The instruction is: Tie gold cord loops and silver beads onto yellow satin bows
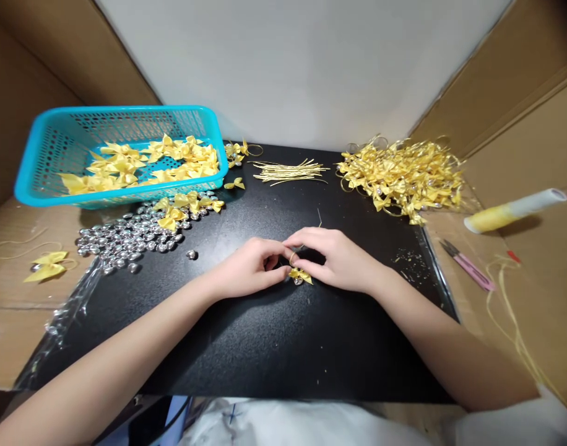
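Over the middle of the black board, my left hand (253, 266) and my right hand (337, 257) meet with fingertips pinched together. Between them they hold a small yellow ribbon bow (302, 275) with a silver bead at its underside and a loop of gold cord rising from it. A thin strand end sticks up behind my right fingers. Silver beads (135, 235) lie heaped to the left, one of them apart from the rest near my left wrist. Short gold cords (290, 171) lie in a bundle beyond my hands.
A blue basket (28, 167) of yellow bows stands at back left. Finished-looking bows with loops (399, 176) are piled at back right. On the right lie pink-handled snips (469, 266), a yellow-white tube (515, 210) and loose cord (515, 328). Cardboard walls flank both sides.
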A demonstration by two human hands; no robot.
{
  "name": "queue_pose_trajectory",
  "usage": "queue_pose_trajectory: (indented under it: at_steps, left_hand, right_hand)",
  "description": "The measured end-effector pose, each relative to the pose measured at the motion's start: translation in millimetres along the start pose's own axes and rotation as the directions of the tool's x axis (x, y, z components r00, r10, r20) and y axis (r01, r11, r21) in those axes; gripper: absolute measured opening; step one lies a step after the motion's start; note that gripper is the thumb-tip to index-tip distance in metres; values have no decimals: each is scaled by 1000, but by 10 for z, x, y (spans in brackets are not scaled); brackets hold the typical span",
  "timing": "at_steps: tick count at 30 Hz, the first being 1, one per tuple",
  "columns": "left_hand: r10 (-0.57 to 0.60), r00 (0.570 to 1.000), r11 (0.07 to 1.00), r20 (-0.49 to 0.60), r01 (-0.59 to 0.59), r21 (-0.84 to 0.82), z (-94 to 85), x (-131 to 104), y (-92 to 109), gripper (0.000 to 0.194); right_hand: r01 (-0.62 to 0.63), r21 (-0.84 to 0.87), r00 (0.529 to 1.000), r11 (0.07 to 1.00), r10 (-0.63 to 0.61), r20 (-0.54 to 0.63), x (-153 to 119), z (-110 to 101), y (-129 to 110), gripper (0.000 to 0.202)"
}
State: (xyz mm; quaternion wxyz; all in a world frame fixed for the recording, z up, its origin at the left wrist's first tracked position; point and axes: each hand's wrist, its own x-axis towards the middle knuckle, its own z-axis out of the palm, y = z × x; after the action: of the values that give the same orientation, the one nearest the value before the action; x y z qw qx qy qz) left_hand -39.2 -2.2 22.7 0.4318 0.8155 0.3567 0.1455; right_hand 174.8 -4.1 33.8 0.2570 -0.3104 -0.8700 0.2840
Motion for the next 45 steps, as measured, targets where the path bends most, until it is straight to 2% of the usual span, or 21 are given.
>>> queue_pose_trajectory:
  at_steps: [8, 18, 23, 31, 39, 45]
  left_hand:
    - [-31, 999, 999, 7, 31, 25, 11, 12, 3, 25]
    - [-47, 995, 993, -84, 56, 107, 21, 65, 71, 8]
    - [-26, 993, 988, -112, 42, 145, 49, 57, 92, 9]
    - [-8, 999, 990, 47, 1, 139, -37, 144, 8, 13]
    - [25, 995, 982, 96, -42, 182, -35, 180, 57, 15]
    - [62, 992, 957, 107, -89, 278, -10, 125, 88, 23]
  right_hand:
    - [-31, -30, 999, 999, 30, -20, -25, 36, 55, 14]
    - [-23, -47, 1000, 999, 23, -1, -15, -24, 28, 11]
    - [-26, -28, 999, 999, 27, 18, -15, -36, 33, 14]
    - [-36, -21, 999, 999, 37, 30, -3, -45, 22, 15]
    - [-52, -9, 999, 999, 52, 17, -4, -49, 24, 16]
    - [-78, -25, 997, 997, 78, -13, -9, -59, 56, 14]
